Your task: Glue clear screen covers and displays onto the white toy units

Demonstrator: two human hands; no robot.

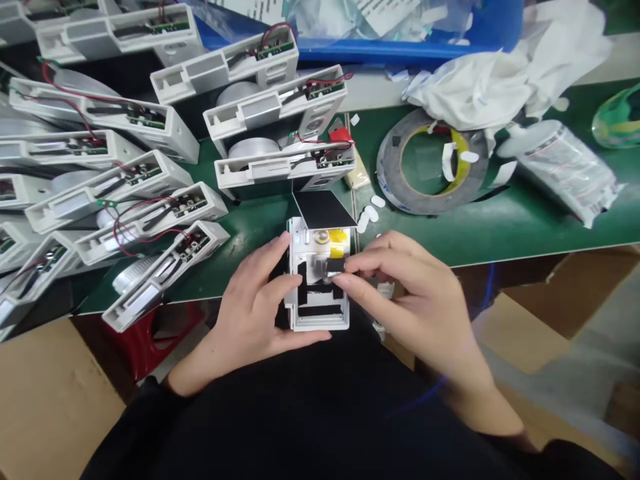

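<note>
A white plastic device housing [323, 327], open side up, lies in front of me at the bench edge, with black strips and yellow tape inside it. A thin black panel [325, 209] sticks out from its far end. My left hand [255, 293] grips the housing from the left, its thumb along the near edge and its fingers along the side. Between the thumb and forefinger of my right hand [405, 283], a small black piece [335, 266] is pinched inside the housing. Whether that piece is fixed to the housing cannot be seen.
Several similar white housings [285, 163] with circuit boards and red wires stand left and behind. A grey tape roll [393, 167], small white oval pads [371, 213], crumpled white wrapping [465, 87] and a plastic packet [565, 167] lie on the right. A blue tray [425, 53] sits at the back.
</note>
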